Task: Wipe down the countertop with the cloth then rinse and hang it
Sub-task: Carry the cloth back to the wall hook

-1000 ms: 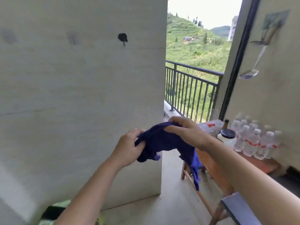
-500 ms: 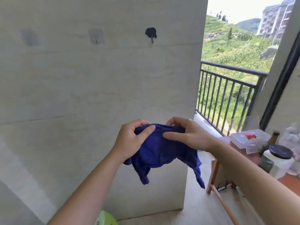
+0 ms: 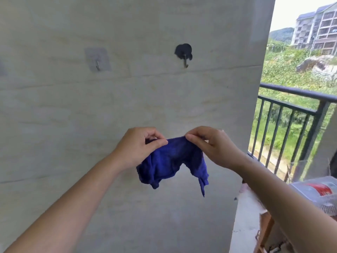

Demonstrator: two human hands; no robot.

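Before the pale wall (image 3: 91, 125), the blue cloth (image 3: 169, 161) hangs in the air well below the black hook (image 3: 185, 60), bunched and limp; it looks light, soft and probably damp, so it will sag wherever unsupported. The left hand (image 3: 138, 145) and right hand (image 3: 213, 145), below the hook to either side, each pinch its top edge between thumb and fingers. A small fold of that edge, drawn taut between them, seems the best hold for slipping over the hook's thin prong.
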